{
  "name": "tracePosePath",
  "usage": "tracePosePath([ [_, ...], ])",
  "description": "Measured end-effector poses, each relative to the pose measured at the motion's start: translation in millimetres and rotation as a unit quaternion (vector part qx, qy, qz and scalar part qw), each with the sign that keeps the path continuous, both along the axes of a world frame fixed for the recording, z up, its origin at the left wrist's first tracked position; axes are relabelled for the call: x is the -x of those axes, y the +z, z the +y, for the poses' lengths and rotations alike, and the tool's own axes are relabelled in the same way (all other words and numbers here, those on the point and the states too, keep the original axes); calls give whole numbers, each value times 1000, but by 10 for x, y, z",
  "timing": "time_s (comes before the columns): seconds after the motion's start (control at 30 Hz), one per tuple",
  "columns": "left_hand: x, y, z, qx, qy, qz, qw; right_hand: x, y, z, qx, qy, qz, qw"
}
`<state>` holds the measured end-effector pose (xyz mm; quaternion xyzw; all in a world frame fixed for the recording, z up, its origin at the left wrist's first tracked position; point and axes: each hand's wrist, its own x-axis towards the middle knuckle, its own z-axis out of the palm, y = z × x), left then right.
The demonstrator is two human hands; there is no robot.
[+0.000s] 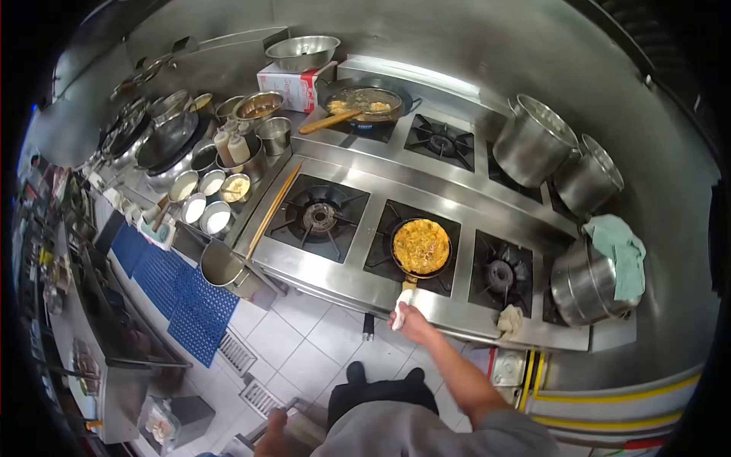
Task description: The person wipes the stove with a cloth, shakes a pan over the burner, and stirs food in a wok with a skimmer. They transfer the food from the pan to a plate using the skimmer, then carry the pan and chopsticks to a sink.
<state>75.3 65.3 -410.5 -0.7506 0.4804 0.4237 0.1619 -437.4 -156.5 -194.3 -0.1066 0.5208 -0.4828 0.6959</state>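
My right hand (415,323) is closed around the handle of a small black frying pan (395,252), with a folded white cloth (400,314) in the grip. The pan rests on the front middle burner, filled by a flat, round, orange-yellow food (421,246) that looks like an omelette. Low in the view, my left hand (276,423) hangs beside my body near a metal surface; its fingers are too small and dark to make out.
Behind, a wok (365,126) holds oil, frying pieces and a wooden-handled strainer. Tall pots (535,141) stand back right. Long chopsticks (274,209) lie left of the front left burner (318,218). Sauce containers (216,220) crowd the left counter. A crumpled rag (510,321) sits at the front edge.
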Motion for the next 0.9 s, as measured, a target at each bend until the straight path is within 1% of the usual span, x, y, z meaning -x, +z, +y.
tracePosePath([
  [0.03,23,43,123,-58,294,46,953,95,43,43,-24,28,-5,999],
  [0.07,175,125,225,-67,308,63,947,219,-171,16,-25,-14,9,1000],
  [0.1,332,193,181,-66,321,86,941,429,-235,-4,-3,-47,10,999],
  [0.13,425,167,210,11,197,143,970,344,-137,-19,-16,-52,116,992],
  [0.17,556,88,153,43,26,164,985,257,-54,11,-32,-57,220,973],
  [0.2,646,-88,129,101,-135,173,970,318,-92,141,-38,-38,291,955],
  [0.23,753,-116,5,116,-332,142,925,434,-138,293,-42,-19,360,932],
  [0.27,837,-95,-40,90,-180,165,966,566,-157,328,-40,-2,427,903],
  [0.3,1061,60,-157,65,-22,188,980,649,247,500,-39,4,499,866],
  [0.33,1278,199,-358,38,136,211,967,826,351,537,-37,23,474,880],
  [0.37,1385,270,-519,83,168,228,955,966,380,589,-40,43,447,892],
  [0.43,1541,421,-541,152,231,254,927,1091,238,421,-49,37,540,839],
  [0.47,1592,509,-562,152,231,258,926,1043,153,319,-36,19,588,808],
  [0.5,1631,564,-581,137,192,230,944,946,276,274,-19,29,642,766],
  [0.57,1486,305,-558,130,3,155,979,1056,302,318,-7,67,601,797],
  [0.63,1419,298,-412,125,79,128,981,1297,452,524,44,60,550,832],
  [0.67,1458,309,-410,124,118,118,978,1460,477,525,-29,89,436,895],
  [0.77,1601,463,-84,135,284,170,934,1431,403,367,-8,1,424,906],
  [0.8,1649,506,16,78,240,139,958,1425,54,240,-7,12,473,881],
  [0.83,1580,343,134,21,-11,117,993,1342,-55,209,11,15,585,811],
  [0.87,1511,176,251,29,-346,36,937,1334,-19,264,24,30,592,805],
  [0.9,1459,53,354,97,-547,9,831,1332,11,315,38,42,596,801],
])
